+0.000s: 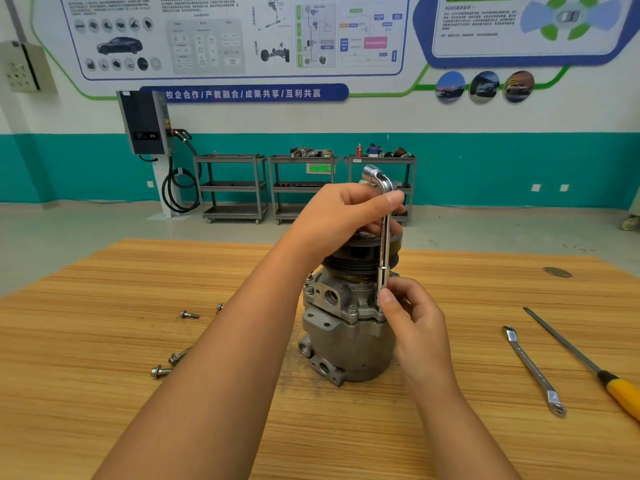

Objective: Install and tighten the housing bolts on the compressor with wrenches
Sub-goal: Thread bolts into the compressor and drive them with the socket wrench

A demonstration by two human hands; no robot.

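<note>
Compressor [346, 341] stands upright at centre of table [138, 427], likely heavy, rigid, self-steadying; L-shaped socket wrench [384, 244] stands on its flange at 3 o'clock, left hand [339, 216] curled round the top bend, right hand [412, 313] pinching the probably slick shank low; loose bolts [161, 371] lie at 9 o'clock.

I count one compressor [346, 341] on one worktop [104, 341]. There are two wrenches: one socket wrench [384, 237] and one flat wrench [533, 370]. One yellow-handled tool [618, 391]. Four loose bolts [188, 314] [220, 307] [178, 356] [160, 371], plus two seated bolts [308, 289] [352, 309] that I can see. Three carts [232, 185] [301, 185] [398, 161] stand at the far wall. My two hands: left hand [341, 213], right hand [412, 313].
</note>
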